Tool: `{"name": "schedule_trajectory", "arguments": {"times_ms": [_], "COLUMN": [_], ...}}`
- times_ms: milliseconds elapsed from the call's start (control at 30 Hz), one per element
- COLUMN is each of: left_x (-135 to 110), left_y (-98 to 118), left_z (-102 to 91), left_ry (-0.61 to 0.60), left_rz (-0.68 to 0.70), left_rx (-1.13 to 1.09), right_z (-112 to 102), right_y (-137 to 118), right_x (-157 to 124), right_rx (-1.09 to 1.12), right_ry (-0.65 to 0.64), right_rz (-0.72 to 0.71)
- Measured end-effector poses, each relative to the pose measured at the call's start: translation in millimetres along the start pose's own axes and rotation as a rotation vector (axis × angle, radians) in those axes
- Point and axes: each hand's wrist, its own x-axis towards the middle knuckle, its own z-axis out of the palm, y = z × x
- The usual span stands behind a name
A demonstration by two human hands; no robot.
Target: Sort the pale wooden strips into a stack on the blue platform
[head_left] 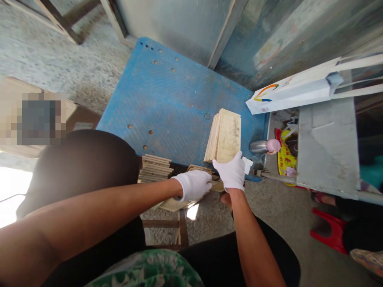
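Both my hands wear white gloves. My right hand (231, 172) is closed on the near end of a stack of thin pale wooden boards (224, 135) that rests on a blue platform (167, 95). My left hand (194, 184) is closed on several flat wooden pieces (175, 204) lying at the platform's near edge. Another low pile of wooden strips (155, 167) sits just left of my left hand.
A white paper bag (299, 89) lies on a grey metal bench (327, 147) at the right. A metal flask with a pink cap (265, 146) and yellow packaging (285, 157) sit beside the platform. A red stool (327, 233) stands on the concrete floor.
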Motion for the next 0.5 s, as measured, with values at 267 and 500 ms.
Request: {"name": "schedule_trajectory", "arguments": {"times_ms": [267,500], "left_x": [22,31], "left_y": [4,-8], "left_z": [-1.5,17.7], "left_ry": [0.102,0.05], "left_rz": [-0.255,-0.273], "left_rx": [-0.995,-1.547], "right_z": [-40,-35], "right_y": [20,22], "right_x": [-79,-152], "right_rx": [-0.006,-0.112], "right_ry": [-0.001,-0.069], "right_rz": [0.016,0.107]}}
